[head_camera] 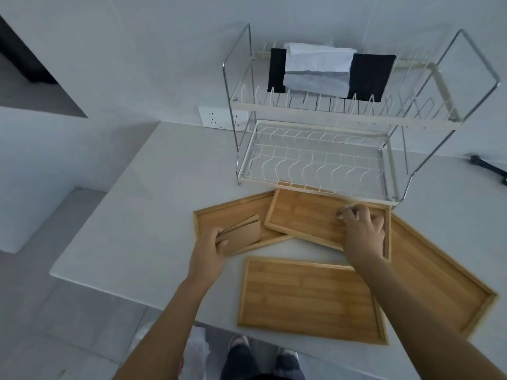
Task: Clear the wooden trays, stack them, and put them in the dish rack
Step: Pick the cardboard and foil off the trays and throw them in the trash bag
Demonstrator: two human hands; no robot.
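Several wooden trays lie on the white counter in front of a two-tier wire dish rack (315,160). The near tray (307,297) is bare. A far-left tray (219,215) sits under my left hand (211,250), which grips a folded brown card piece (241,231). A smaller upper tray (304,215) overlaps it; my right hand (362,229) rests inside it, fingers pinching a small pale item (349,207) that I cannot identify. A long tray (433,272) lies at the right, partly under my right forearm.
Black and white cloths (323,69) hang on the rack's upper tier. A wall socket (219,120) is left of the rack. A black object (488,167) lies at the far right. The counter edge runs near my feet, with a plastic bag (197,349) below.
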